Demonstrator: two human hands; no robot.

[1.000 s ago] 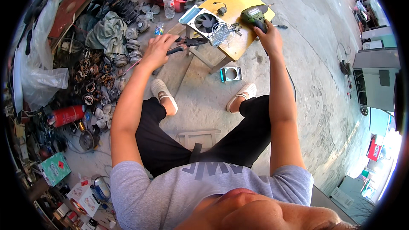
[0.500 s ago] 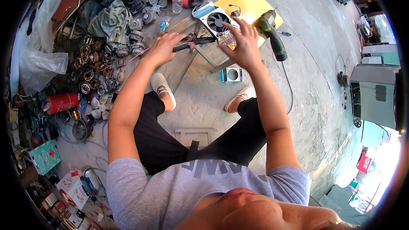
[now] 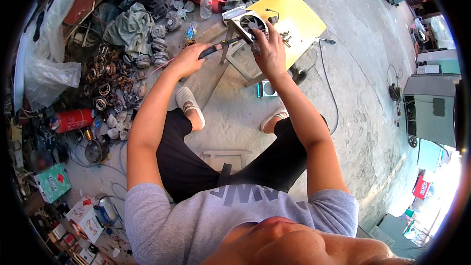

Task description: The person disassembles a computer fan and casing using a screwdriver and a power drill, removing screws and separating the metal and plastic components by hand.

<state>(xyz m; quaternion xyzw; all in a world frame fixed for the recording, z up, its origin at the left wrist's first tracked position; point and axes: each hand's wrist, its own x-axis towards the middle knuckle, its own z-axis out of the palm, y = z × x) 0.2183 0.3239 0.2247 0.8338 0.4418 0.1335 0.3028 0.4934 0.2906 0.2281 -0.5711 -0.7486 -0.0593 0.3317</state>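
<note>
My left hand (image 3: 189, 61) is closed around the dark handles of a pair of pliers (image 3: 212, 51), whose jaws point right toward a small cooling fan. The fan (image 3: 250, 22), dark blades in a square metal frame, sits tilted at the left edge of a yellow board (image 3: 305, 13). Curled over the fan's near right corner, my right hand (image 3: 272, 58) grips it; fingertips are partly hidden. A dark, smeared shape, apparently the power drill (image 3: 300, 73), is below the board's near edge, right of my forearm. Small metal parts (image 3: 284, 38) lie on the board beside my right fingers.
A wooden stand (image 3: 236, 61) supports the board. Under it on the floor is a square frame with a round hole (image 3: 268, 89). Motor parts (image 3: 115, 76) heap up on the left, near a red cylinder (image 3: 73, 120). A cable (image 3: 329, 86) runs along the floor right.
The drill has dropped from the board's right edge toward the floor. My right hand has come down and left onto the fan, which has tilted. The pliers have turned slightly.
</note>
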